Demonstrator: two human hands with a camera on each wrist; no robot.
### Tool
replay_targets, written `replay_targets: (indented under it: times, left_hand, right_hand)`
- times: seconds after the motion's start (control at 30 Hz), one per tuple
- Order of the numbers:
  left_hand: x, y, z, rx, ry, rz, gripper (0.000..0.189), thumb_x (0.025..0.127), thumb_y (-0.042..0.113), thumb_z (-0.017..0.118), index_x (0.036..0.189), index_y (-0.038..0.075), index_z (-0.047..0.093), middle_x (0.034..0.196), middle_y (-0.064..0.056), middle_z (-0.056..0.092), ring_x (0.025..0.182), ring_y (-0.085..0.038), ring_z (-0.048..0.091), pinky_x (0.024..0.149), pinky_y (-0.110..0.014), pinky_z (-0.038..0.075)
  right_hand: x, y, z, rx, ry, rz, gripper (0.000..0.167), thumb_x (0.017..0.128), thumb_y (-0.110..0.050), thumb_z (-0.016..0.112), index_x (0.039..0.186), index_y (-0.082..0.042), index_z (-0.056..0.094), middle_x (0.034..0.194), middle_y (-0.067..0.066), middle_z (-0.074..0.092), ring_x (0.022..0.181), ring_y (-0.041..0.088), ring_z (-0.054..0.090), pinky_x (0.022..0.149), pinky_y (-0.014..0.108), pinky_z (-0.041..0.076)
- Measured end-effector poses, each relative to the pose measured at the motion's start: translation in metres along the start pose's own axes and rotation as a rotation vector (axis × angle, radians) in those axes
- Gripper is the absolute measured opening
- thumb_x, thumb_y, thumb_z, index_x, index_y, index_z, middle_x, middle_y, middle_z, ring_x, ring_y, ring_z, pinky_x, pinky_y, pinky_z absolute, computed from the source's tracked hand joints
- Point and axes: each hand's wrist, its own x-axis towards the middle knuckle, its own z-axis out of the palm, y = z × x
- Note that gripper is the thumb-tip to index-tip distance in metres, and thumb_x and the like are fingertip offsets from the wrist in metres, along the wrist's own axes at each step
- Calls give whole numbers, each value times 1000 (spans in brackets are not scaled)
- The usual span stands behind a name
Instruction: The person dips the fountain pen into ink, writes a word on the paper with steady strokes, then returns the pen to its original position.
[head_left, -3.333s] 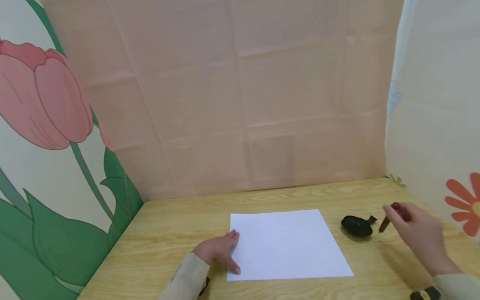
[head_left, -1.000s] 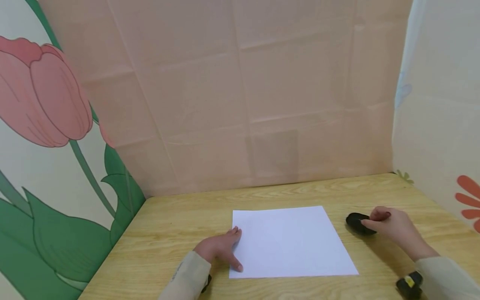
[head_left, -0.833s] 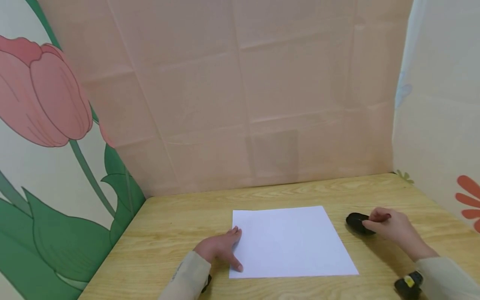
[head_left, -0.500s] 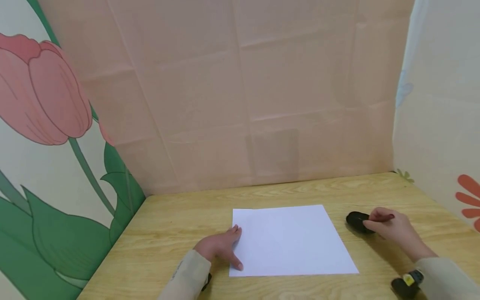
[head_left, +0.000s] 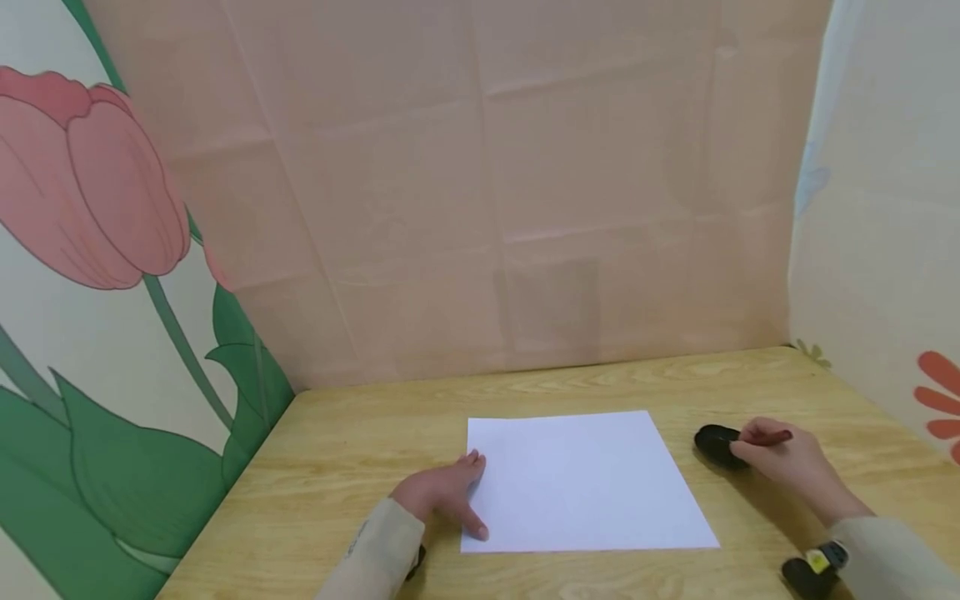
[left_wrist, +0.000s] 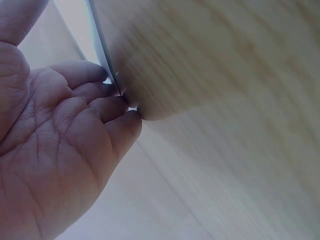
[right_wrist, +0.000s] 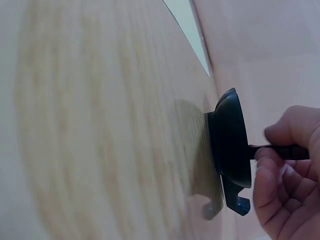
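Observation:
In the head view a white sheet of paper [head_left: 588,483] lies on the table. Its left edge is touched by my left hand [head_left: 446,492], thumb and fingers spread; the left wrist view shows that hand's fingertips [left_wrist: 127,120] at the sheet's edge. My right hand [head_left: 787,458] pinches a slim dark red brush [head_left: 772,437] between thumb and fingers. The brush's lower end goes into a round black dish [head_left: 718,444], so its tip is hidden. From the right wrist view, the dish [right_wrist: 231,140] has a small hooked handle [right_wrist: 237,200] and stands on the table.
The wood-grain table [head_left: 360,442] meets a pinkish-brown sheet [head_left: 487,208] hung behind it. A tulip-patterned panel [head_left: 97,208] borders the left side, and a pale panel with a red flower [head_left: 941,400] borders the right.
Since the earliest frame, my right hand has moved left and brought the brush into the dish. The brush handle has lately tilted more to the right. My left hand stays on the paper.

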Motion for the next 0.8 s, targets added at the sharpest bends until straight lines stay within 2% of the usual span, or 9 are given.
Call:
replay_targets:
  times: [0.27,0.5,0.67,0.8]
  left_hand:
    - [1,0,1,3,-1,14,105,66,30,83,147,3,21,155,-13,13,142,-25,12,115,-40,15]
    - [2,0,2,9,11,24,106,66,32,83,147,3,21,155,-13,13,142,-26,13,115,-40,16]
    - [3,0,3,10,17,30,106,66,31,83,146,2,21,155,-13,14,142,-27,13,115,-40,16]
    - [5,-1,3,1,14,29,105,66,31,83,146,3,22,155,-13,14,142,-26,13,115,-40,16]
  right_hand:
    - [2,-13,-2,95,93,-29,25,88,-30,60,88,-5,60,67,-1,57,56,5,49,48,23,42]
    - [13,-39,4,301,-12,-82,30,91,-28,59,94,1,56,70,-1,56,58,8,52,52,25,48]
    - [21,-61,14,404,-73,-138,28,91,-24,59,95,3,54,71,3,55,59,10,51,54,27,49]
    - [26,-78,27,499,-130,-127,29,90,-23,60,97,5,53,75,6,56,63,13,54,58,27,52]
